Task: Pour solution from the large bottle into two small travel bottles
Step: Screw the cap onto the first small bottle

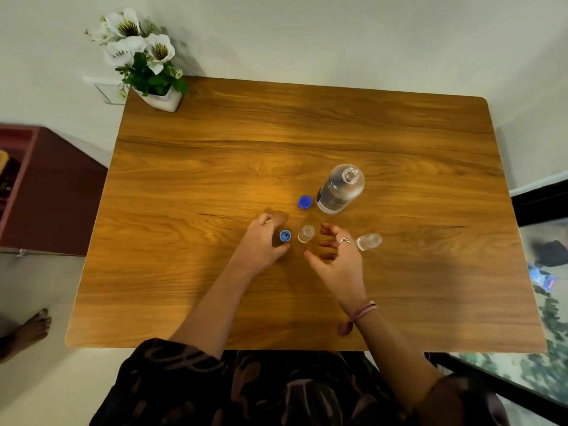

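Observation:
The large clear bottle (340, 189) stands uncapped on the wooden table (215, 149), its blue cap (304, 202) lying just to its left. A small clear travel bottle (305, 233) stands open between my hands. A second small bottle (368, 241) stands to the right of my right hand. A small blue cap (285, 235) lies upside down beside the fingers of my left hand (264, 241), which curl next to it without gripping. My right hand (336, 256) hovers with fingers spread and holds nothing.
A white pot of white flowers (144, 63) stands at the table's far left corner. A dark red cabinet (46, 192) is left of the table, and a bare foot (33, 327) shows on the floor below it.

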{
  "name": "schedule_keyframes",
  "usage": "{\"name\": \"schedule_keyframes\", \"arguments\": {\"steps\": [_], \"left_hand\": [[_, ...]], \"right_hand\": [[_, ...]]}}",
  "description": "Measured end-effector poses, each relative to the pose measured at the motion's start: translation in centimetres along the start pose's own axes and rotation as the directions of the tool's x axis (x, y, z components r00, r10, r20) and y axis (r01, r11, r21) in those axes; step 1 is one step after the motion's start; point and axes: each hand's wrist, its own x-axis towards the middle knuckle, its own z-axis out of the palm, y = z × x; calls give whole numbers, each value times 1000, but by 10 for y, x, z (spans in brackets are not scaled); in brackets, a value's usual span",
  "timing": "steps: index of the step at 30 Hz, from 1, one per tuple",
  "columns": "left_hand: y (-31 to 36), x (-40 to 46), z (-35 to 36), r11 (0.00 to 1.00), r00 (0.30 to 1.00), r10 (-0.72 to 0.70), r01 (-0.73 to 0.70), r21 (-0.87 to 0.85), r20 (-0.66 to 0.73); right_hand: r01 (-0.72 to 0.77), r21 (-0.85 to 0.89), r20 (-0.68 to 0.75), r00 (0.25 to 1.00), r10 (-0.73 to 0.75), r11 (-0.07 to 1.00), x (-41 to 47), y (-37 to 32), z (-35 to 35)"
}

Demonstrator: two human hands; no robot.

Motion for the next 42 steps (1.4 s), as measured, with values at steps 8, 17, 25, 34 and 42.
{"name": "schedule_keyframes", "arguments": {"steps": [8,17,25,34,42], "left_hand": [[1,7,2,996,997,75,-74,48,-20],[2,8,0,996,996,93,-92,16,-18],[19,-1,-29,991,986,97,-108,-79,-134],[72,-29,-96,922,935,283,-326,-208,-212],[104,-58,-148,874,903,412,-429,-227,-121]], "right_hand": [[-38,-102,-12,999,37,994,20,14,22],[-39,-145,-69,997,29,989,24,12,25],[-44,-125,-60,998,37,991,24,3,21],[27,-59,-51,998,-30,998,16,-44,-3],[103,-29,-96,990,-105,994,-3,-89,-37]]}}
